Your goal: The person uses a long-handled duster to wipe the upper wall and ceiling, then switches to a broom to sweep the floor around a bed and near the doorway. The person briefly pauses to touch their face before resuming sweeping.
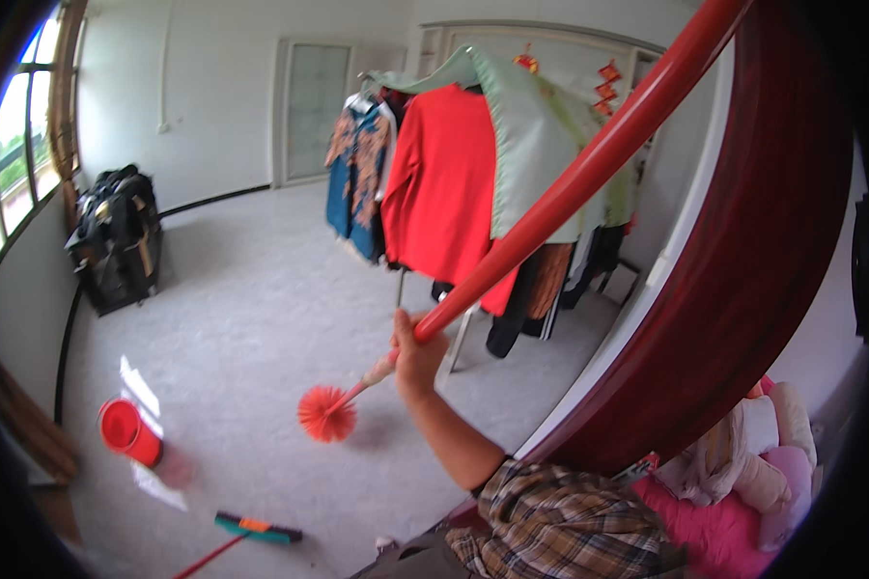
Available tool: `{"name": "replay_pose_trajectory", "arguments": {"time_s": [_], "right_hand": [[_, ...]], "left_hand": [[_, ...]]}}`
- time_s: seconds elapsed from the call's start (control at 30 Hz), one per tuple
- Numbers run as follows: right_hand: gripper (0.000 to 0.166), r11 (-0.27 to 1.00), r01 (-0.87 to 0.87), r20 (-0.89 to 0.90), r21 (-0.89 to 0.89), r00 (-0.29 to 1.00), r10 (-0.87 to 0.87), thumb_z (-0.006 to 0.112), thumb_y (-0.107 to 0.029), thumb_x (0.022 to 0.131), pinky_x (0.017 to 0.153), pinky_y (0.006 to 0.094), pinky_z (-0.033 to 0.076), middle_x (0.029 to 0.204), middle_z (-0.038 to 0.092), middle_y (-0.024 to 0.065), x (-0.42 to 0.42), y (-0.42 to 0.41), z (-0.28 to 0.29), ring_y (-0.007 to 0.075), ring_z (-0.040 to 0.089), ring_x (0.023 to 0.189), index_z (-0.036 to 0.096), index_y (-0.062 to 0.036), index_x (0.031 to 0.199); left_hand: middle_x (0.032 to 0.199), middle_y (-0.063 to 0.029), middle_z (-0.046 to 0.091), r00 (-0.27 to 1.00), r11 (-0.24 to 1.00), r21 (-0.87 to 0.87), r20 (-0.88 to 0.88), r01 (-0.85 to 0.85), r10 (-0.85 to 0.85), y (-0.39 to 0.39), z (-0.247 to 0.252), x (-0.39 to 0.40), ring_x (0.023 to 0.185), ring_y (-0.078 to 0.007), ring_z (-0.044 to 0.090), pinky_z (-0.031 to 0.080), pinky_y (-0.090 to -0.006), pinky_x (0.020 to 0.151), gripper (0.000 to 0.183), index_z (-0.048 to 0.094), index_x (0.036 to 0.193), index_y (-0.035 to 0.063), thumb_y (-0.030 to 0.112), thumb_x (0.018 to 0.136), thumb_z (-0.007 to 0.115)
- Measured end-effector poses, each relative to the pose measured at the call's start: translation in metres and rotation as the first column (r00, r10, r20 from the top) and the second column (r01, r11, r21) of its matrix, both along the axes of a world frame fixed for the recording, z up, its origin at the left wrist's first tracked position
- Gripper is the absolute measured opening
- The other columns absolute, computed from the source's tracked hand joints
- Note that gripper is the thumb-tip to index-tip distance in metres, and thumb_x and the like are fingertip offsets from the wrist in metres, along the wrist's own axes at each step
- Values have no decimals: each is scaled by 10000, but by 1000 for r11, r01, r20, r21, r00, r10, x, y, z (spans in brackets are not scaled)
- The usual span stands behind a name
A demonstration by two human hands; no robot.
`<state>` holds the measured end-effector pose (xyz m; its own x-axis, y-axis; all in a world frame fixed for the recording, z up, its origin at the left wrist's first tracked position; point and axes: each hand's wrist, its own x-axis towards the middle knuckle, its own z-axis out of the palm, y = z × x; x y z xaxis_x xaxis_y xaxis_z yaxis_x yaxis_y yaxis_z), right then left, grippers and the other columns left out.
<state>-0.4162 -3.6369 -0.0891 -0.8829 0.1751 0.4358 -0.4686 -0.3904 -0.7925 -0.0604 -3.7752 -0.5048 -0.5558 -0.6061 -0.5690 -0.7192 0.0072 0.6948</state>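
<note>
My right hand (420, 360) is wrapped around the long red pole (550, 217) of a cleaning brush, close to its lower end. From there the pole rises past me towards the upper right. Below the hand, a pale, worn-looking sleeve or wrapping (378, 369) joins the pole to a thin red stem. A round brush head with red bristles (326, 414) ends the stem, low over the grey floor (261, 347). Whether the bristles touch the floor, I cannot tell. My left hand is out of view.
A red bucket (132, 433) and a floor squeegee or broom head (258, 527) are at lower left. Clothes, including a red top (445, 188), hang under a green cloth (536, 166). A dark red door (753, 239) and bedding (731, 485) are right. Bags (119, 224) stand by the window.
</note>
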Motion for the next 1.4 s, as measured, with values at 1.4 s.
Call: {"name": "replay_pose_trajectory", "arguments": {"time_s": [1.4], "right_hand": [[290, 948, 269, 271, 169, 912, -307, 683, -238, 734, 592, 226, 378, 816, 586, 19, -198, 0, -103, 72, 522, 751, 548, -55, 913]], "left_hand": [[550, -27, 520, 703, 792, -185, -376, 582, -604, -202, 148, -427, 513, -183, 474, 392, -353, 500, 203, 573, 613, 84, 256, 717, 544]]}}
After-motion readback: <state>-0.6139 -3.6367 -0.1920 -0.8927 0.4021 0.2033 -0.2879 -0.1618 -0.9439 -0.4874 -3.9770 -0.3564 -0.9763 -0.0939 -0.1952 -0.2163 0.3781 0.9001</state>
